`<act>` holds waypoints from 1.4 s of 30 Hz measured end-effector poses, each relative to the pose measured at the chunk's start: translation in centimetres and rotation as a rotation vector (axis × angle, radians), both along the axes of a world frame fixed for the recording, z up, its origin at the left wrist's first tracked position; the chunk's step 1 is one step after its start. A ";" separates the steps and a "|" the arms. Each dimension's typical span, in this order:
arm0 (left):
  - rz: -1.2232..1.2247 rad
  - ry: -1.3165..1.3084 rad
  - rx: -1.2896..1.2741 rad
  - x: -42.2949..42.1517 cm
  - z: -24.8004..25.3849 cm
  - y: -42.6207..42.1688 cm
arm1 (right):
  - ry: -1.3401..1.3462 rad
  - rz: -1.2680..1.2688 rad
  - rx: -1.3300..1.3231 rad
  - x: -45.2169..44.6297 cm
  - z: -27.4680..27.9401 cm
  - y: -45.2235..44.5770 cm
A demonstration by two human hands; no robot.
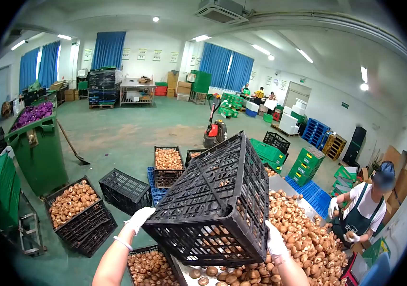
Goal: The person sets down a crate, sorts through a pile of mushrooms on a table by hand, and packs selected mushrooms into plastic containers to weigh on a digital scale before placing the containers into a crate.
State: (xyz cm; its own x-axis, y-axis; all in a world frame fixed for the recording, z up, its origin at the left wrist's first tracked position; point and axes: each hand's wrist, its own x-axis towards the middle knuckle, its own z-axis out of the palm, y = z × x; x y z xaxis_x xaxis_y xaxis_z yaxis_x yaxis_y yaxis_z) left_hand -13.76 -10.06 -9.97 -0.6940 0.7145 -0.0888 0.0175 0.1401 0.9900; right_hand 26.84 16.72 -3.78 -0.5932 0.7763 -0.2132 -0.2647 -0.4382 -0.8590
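Both my hands wear white gloves and hold a black slatted plastic crate (pixel 198 186) tilted over a table, its underside turned up toward me. My left hand (pixel 140 219) is closed on the crate's left lower edge, and my right hand (pixel 276 242) grips its right side, with the fingers partly hidden. Brown mushrooms (pixel 303 229) lie in a large heap below and right of the crate, and some show through its slats. Under my left forearm stands another black crate full of mushrooms (pixel 151 268). The tilted crate hides part of the table.
A co-worker (pixel 363 207) in gloves and a dark apron handles mushrooms at the right. Mushroom-filled crates (pixel 82 224) stand at the left, beside an upside-down black crate (pixel 125 190). A green bin (pixel 39 152), a pallet jack (pixel 214 128) and a blue pallet (pixel 315 198) are farther off.
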 end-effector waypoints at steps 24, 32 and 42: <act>0.376 -0.484 0.016 -7.4 -12.4 -35.5 | -0.074 0.326 0.256 -21.9 2.3 -24.5; 0.399 -0.424 -0.128 -9.0 -15.7 -39.6 | -0.596 0.168 1.109 -33.0 -8.3 -32.5; 0.242 -0.741 -0.431 -6.1 -25.1 -33.6 | -0.721 0.681 1.334 -26.5 -31.0 -52.0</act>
State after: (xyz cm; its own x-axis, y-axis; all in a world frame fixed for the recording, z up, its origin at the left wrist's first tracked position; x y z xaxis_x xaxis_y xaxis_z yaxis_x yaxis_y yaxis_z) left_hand -19.90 -43.65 -35.10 -0.4791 0.3565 -0.8021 -0.6849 0.4197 0.5957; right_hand 0.36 -35.28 -34.76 -0.9589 0.2833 -0.0186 0.2458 0.7958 -0.5535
